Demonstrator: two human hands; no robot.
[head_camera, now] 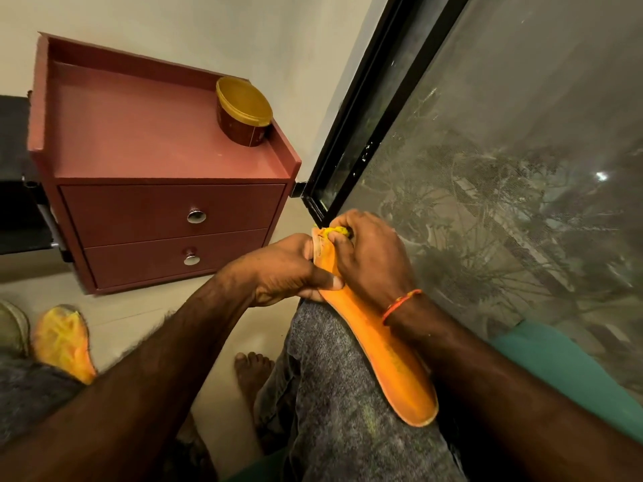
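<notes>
Here by window [504, 161], left hand [288, 269] grips insole [393, 370] on knee [323, 346], right hand [368, 255] clutches cloth [335, 232].

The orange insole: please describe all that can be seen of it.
The orange insole is a long, flat, foot-shaped piece, seemingly foam or rubber, with yellowish smears. It lies on the knee, one rounded end toward the person. The left hand pinches its edge; the right hand presses a yellow wad on its far end.
</notes>
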